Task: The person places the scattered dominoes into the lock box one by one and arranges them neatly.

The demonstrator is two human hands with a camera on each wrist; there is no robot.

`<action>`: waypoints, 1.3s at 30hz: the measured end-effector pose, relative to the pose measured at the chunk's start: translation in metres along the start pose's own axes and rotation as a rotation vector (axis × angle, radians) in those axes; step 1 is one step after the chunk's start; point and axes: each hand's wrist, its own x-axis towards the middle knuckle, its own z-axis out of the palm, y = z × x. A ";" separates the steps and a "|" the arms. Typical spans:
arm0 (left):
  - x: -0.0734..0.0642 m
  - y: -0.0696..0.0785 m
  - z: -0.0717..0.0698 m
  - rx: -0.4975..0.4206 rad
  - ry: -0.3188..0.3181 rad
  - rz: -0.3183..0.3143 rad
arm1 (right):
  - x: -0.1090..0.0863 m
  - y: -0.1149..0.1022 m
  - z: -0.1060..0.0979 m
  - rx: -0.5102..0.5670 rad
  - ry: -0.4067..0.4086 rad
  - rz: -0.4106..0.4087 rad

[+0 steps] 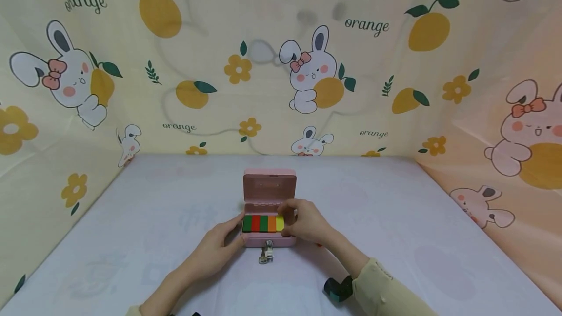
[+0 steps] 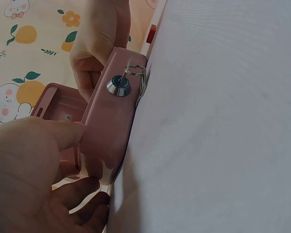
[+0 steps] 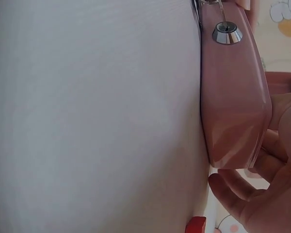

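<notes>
A small pink metal cash box (image 1: 269, 242) stands on the table with its lid (image 1: 269, 187) raised. In its front lock (image 2: 119, 86) sits a key, from which a ring with keys (image 1: 265, 256) hangs. Green, red, orange and yellow blocks make a row inside. My left hand (image 1: 215, 247) grips the box's left end, thumb at the near corner. My right hand (image 1: 307, 219) reaches over the right end, thumb and index finger pinching the yellow block (image 1: 279, 223) at the end of the row. In the right wrist view, the box wall (image 3: 235, 97) hides those fingertips.
A red block (image 3: 196, 224) lies on the table to the right of the box, mostly behind my right wrist in the head view. White cloth covers the table (image 1: 175, 194). Behind it and at both sides hangs a printed curtain (image 1: 210, 23) with rabbits and oranges.
</notes>
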 end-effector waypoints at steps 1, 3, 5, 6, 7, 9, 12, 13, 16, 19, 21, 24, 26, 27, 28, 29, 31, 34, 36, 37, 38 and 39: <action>0.000 0.000 0.000 0.001 0.001 0.001 | 0.000 0.000 0.000 0.005 -0.001 0.001; 0.000 -0.001 0.000 0.003 0.001 0.004 | 0.000 0.000 0.000 0.008 -0.002 0.003; 0.000 -0.002 0.000 0.002 0.001 0.005 | 0.000 0.000 0.000 0.010 -0.002 0.002; 0.000 -0.002 0.001 0.001 0.001 0.005 | 0.000 0.000 0.000 0.010 -0.002 0.002; 0.001 -0.002 0.001 0.000 0.000 0.005 | 0.000 0.000 0.001 0.010 -0.002 0.003; 0.001 -0.002 0.001 -0.002 -0.001 0.006 | 0.000 0.000 0.001 0.004 -0.001 0.004; 0.001 -0.003 0.001 -0.005 -0.005 0.007 | 0.000 0.001 0.002 0.001 -0.002 0.009; 0.001 -0.003 0.001 -0.007 -0.006 0.009 | 0.000 0.001 0.002 0.002 -0.002 0.009; 0.001 -0.003 0.001 -0.010 -0.008 0.017 | 0.000 0.001 0.002 0.002 -0.001 0.005; 0.001 -0.003 0.002 -0.005 -0.003 0.020 | 0.000 0.001 0.001 0.000 0.000 -0.002; 0.001 -0.003 0.002 -0.002 -0.001 0.018 | -0.001 0.001 0.001 -0.002 0.000 -0.007; 0.001 -0.003 0.002 0.003 0.000 0.010 | -0.001 0.000 0.001 0.009 -0.003 -0.003; 0.001 -0.003 0.002 0.006 -0.001 0.004 | -0.002 -0.001 0.000 0.019 -0.004 0.002; 0.001 -0.003 0.002 0.009 -0.001 0.002 | -0.003 -0.002 0.000 0.024 -0.003 0.005; 0.001 -0.004 0.002 0.011 0.001 0.004 | -0.003 -0.002 -0.001 0.026 -0.001 0.007; 0.002 -0.004 0.002 0.013 0.002 0.001 | -0.004 -0.002 -0.001 0.029 0.002 0.009; 0.002 -0.004 0.002 0.015 0.003 0.000 | -0.006 -0.002 -0.003 0.023 0.012 0.006; 0.002 -0.005 0.003 0.013 0.003 0.000 | -0.010 -0.001 -0.007 0.021 0.037 -0.006; 0.002 -0.005 0.003 0.010 0.001 -0.001 | -0.014 0.000 -0.011 0.028 0.057 -0.018; 0.002 -0.005 0.003 0.007 -0.001 0.000 | -0.016 0.000 -0.013 0.033 0.068 -0.027; 0.002 -0.004 0.002 0.004 -0.003 0.001 | -0.018 0.000 -0.016 0.043 0.076 -0.029; 0.002 -0.004 0.002 0.002 -0.003 0.003 | -0.021 0.000 -0.018 0.056 0.085 -0.027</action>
